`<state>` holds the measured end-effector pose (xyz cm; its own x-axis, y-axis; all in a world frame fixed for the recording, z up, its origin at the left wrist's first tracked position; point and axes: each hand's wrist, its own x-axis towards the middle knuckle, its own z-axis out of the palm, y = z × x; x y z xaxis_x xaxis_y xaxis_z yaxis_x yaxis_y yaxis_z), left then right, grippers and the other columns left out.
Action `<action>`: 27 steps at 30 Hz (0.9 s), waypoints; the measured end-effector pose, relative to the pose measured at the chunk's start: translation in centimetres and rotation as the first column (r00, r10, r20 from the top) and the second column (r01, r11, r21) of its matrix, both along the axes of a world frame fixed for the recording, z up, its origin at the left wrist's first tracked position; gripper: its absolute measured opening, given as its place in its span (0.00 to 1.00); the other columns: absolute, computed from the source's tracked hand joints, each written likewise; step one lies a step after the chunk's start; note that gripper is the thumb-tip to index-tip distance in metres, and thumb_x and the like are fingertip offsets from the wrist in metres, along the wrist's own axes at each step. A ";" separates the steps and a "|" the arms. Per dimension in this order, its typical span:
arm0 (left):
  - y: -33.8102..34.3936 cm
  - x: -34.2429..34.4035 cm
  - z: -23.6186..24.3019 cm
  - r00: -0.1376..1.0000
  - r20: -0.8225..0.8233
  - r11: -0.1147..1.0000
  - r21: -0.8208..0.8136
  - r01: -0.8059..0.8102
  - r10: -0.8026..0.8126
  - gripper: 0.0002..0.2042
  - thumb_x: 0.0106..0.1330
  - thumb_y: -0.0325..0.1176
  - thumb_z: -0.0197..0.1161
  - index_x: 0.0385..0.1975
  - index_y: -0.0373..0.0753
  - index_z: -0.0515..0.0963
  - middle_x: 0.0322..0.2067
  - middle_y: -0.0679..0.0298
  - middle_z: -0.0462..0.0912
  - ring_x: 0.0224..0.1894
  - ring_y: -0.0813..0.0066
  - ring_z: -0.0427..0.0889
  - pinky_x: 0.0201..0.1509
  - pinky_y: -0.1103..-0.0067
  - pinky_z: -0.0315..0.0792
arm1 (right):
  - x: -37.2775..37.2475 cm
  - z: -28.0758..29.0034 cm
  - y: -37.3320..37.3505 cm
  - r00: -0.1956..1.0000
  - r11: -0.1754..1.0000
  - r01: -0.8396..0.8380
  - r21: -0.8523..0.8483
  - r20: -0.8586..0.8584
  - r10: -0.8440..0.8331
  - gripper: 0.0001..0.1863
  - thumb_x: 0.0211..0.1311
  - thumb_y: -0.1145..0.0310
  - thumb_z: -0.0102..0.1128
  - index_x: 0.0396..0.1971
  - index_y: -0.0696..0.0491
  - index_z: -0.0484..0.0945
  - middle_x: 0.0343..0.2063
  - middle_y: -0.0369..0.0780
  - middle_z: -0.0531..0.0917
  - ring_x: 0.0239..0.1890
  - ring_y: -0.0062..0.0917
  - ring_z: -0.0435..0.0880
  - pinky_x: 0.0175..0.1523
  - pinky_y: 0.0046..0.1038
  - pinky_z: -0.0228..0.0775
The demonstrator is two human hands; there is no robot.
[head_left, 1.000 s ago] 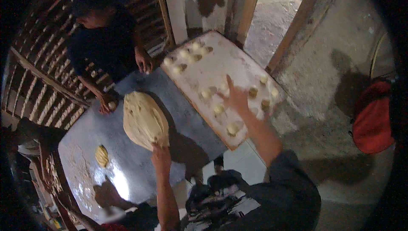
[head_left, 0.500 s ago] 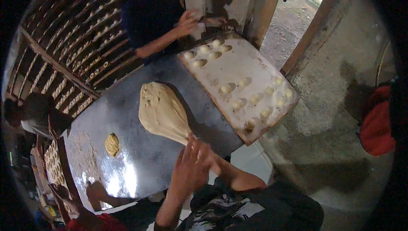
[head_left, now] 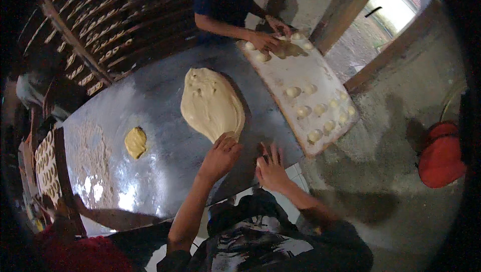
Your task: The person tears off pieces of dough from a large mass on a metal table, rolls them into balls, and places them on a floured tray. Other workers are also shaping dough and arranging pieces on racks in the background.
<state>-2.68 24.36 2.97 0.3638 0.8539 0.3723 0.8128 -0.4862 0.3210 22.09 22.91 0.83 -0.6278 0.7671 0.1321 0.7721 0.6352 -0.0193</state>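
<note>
A large, pale, smooth mass of dough (head_left: 213, 104) lies on the dark metal tabletop (head_left: 165, 86), narrowing toward me. My left hand (head_left: 221, 156) is closed on its near end, fingers curled over the dough. To the right of it, by the table's near edge, my right hand (head_left: 273, 169) is apart from the dough with its fingers spread. Its fingertips are slightly blurred, and I see nothing clearly held in it. A smaller yellow lump (head_left: 136, 143) sits by itself on the left part of the table.
A floured board (head_left: 320, 76) with several dough balls (head_left: 314, 136) stands at the right; a co-worker's hands (head_left: 265, 40) work at its far end. Racks of trays (head_left: 115, 31) line the far left. Near left are ring-shaped pieces (head_left: 47, 167) and a person in red (head_left: 85, 247).
My right hand has left the dough's tip and moved right. My left hand has closed on the dough's near end. The co-worker's hands have lowered onto the board's dough balls. The view has shifted.
</note>
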 end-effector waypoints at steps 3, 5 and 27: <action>-3.5 -0.6 1.3 0.976 -0.215 0.999 -0.039 -0.038 0.029 0.24 0.60 0.29 0.65 0.60 0.47 0.77 0.64 0.53 0.73 0.70 0.53 0.69 0.75 0.55 0.61 | -5.0 0.3 8.1 0.964 0.960 0.264 -0.091 0.049 -0.261 0.38 0.65 0.57 0.59 0.72 0.54 0.60 0.75 0.55 0.55 0.77 0.57 0.49 0.76 0.67 0.32; -4.6 0.9 2.4 0.991 -0.112 0.991 -0.095 -0.091 0.080 0.28 0.61 0.30 0.64 0.65 0.50 0.74 0.68 0.54 0.68 0.74 0.53 0.63 0.76 0.54 0.59 | -8.3 -2.2 11.6 0.840 0.841 0.535 0.077 -0.162 -0.519 0.40 0.66 0.56 0.57 0.76 0.51 0.57 0.75 0.54 0.56 0.77 0.55 0.50 0.77 0.64 0.32; 6.2 -1.7 3.3 0.778 0.198 0.748 -0.489 -0.448 0.596 0.14 0.74 0.44 0.56 0.47 0.39 0.77 0.29 0.48 0.85 0.36 0.43 0.86 0.40 0.55 0.79 | -0.3 3.6 -4.3 0.819 0.822 0.133 -0.553 -0.406 -0.406 0.21 0.59 0.60 0.66 0.49 0.57 0.80 0.53 0.52 0.79 0.58 0.51 0.73 0.59 0.56 0.66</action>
<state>-4.38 30.60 6.22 -0.2632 0.9643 -0.0297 0.7093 0.2143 0.6715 21.82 18.60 4.44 -0.3382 0.9382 -0.0731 0.7060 0.2016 -0.6789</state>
